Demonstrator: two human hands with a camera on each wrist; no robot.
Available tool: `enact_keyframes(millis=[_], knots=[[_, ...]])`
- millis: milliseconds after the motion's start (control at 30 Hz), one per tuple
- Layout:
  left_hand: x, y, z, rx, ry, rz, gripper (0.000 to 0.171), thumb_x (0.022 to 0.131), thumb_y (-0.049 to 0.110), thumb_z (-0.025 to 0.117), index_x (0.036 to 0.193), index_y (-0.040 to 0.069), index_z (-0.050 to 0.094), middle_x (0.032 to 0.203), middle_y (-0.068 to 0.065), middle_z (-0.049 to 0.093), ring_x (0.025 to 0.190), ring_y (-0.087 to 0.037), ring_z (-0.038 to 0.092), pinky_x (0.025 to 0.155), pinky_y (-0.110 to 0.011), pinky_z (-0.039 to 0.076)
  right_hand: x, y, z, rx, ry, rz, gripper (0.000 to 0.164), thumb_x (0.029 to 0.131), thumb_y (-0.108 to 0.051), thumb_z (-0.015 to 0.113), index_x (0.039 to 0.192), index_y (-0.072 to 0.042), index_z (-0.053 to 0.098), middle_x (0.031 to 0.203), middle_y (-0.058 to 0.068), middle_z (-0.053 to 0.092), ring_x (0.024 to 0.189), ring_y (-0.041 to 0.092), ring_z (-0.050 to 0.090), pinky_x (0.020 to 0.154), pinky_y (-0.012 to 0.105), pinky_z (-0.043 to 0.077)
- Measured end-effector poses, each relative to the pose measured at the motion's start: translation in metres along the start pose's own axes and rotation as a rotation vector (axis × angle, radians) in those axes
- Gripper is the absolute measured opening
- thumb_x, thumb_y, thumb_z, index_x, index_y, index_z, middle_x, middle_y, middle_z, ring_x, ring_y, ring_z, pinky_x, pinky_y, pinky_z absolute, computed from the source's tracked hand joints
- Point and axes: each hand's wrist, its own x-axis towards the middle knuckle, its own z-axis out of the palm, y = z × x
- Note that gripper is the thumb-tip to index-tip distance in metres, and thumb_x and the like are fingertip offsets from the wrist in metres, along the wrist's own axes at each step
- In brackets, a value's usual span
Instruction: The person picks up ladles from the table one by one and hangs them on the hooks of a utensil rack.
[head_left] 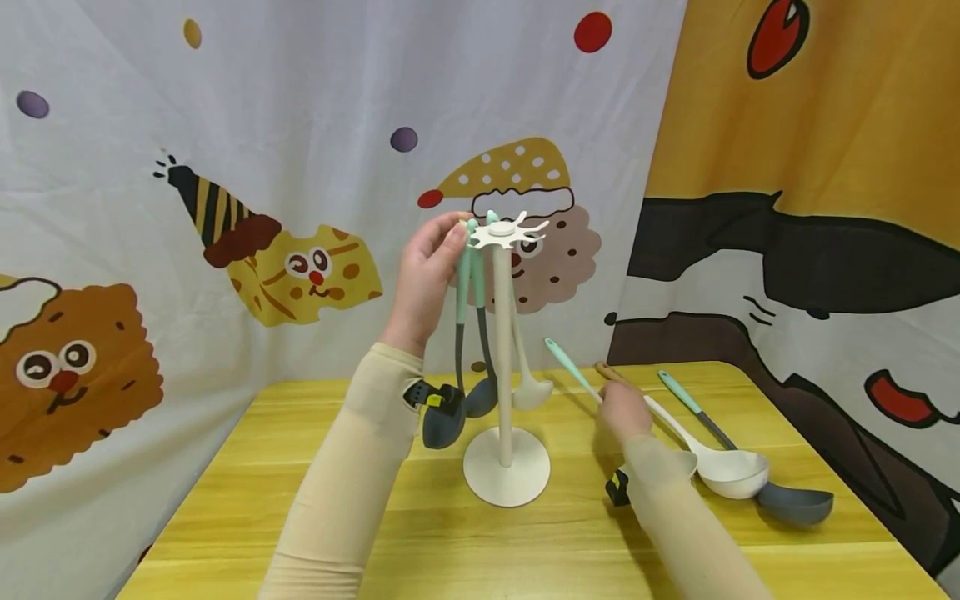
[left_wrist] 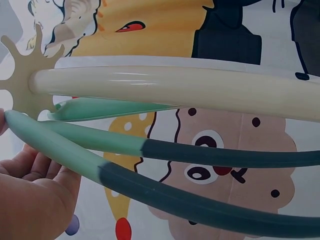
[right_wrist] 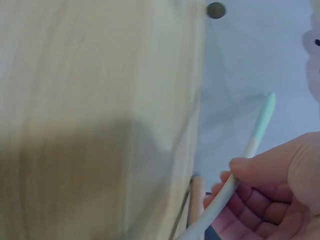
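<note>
A cream utensil stand point(head_left: 504, 350) with a round base and a ring of hooks stands upright on the table. At its top my left hand point(head_left: 423, 279) pinches the handle end of a dark grey ladle point(head_left: 444, 427) with a mint handle. Beside it hang a second grey utensil point(head_left: 482, 398) with a mint handle and a white ladle point(head_left: 532, 392). To the stand's right, my right hand point(head_left: 626, 410) pinches a white utensil point(right_wrist: 225, 195) by its handle, whose end is mint. That end points up and away; the forearm mostly hides the head.
On the table's right lie a white ladle point(head_left: 731, 473) with a brown handle and a dark grey ladle point(head_left: 797, 505) with a mint handle. Behind the yellow wooden table point(head_left: 540, 550) hangs a cartoon-printed curtain point(head_left: 330, 100).
</note>
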Motion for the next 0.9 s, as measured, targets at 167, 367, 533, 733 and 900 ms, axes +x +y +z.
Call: enact_keyframes(millis=[167,367,533,733,900], knots=[[0.001,-0.001,0.0,-0.001,0.003,-0.006,0.037,0.104,0.028,0.051,0.134,0.006,0.057,0.125,-0.006,0.059,0.108,-0.02,0.056,0.093,-0.037,0.048,-0.001,-0.008,-0.008,0.09,0.085,-0.025,0.019,0.093,-0.004,0.063,0.109,0.004,0.069,0.097,0.018,0.069,0.082,0.033,0.063,0.076,0.05,0.05],[0.001,-0.001,0.001,-0.005,0.006,0.0,0.038,0.104,0.027,0.051,0.134,0.004,0.057,0.125,-0.006,0.059,0.108,-0.02,0.056,0.094,-0.037,0.048,-0.001,-0.017,-0.017,0.18,0.144,-0.044,0.018,0.096,-0.007,0.061,0.109,0.004,0.066,0.096,0.018,0.068,0.079,0.031,0.061,0.072,0.048,0.049],[0.001,0.0,0.001,-0.007,0.002,0.007,0.039,0.104,0.027,0.051,0.134,0.003,0.056,0.125,-0.006,0.059,0.108,-0.02,0.056,0.094,-0.038,0.048,-0.001,-0.024,-0.025,0.241,0.175,-0.062,0.016,0.097,-0.006,0.06,0.109,0.003,0.066,0.098,0.018,0.067,0.082,0.032,0.06,0.074,0.048,0.049],[0.0,0.0,0.001,-0.012,-0.003,0.011,0.04,0.104,0.028,0.051,0.135,0.002,0.055,0.123,-0.006,0.059,0.106,-0.02,0.057,0.091,-0.038,0.049,-0.003,-0.036,-0.036,0.299,0.228,-0.126,0.015,0.096,-0.005,0.061,0.108,0.004,0.066,0.1,0.02,0.067,0.088,0.034,0.062,0.078,0.049,0.049],[0.0,-0.001,0.001,-0.019,-0.001,0.01,0.039,0.105,0.027,0.05,0.134,0.002,0.055,0.124,-0.006,0.059,0.106,-0.02,0.057,0.09,-0.037,0.048,-0.006,-0.048,-0.046,0.322,0.254,-0.15,0.017,0.096,-0.005,0.062,0.109,0.005,0.066,0.103,0.021,0.067,0.093,0.036,0.062,0.083,0.049,0.05]])
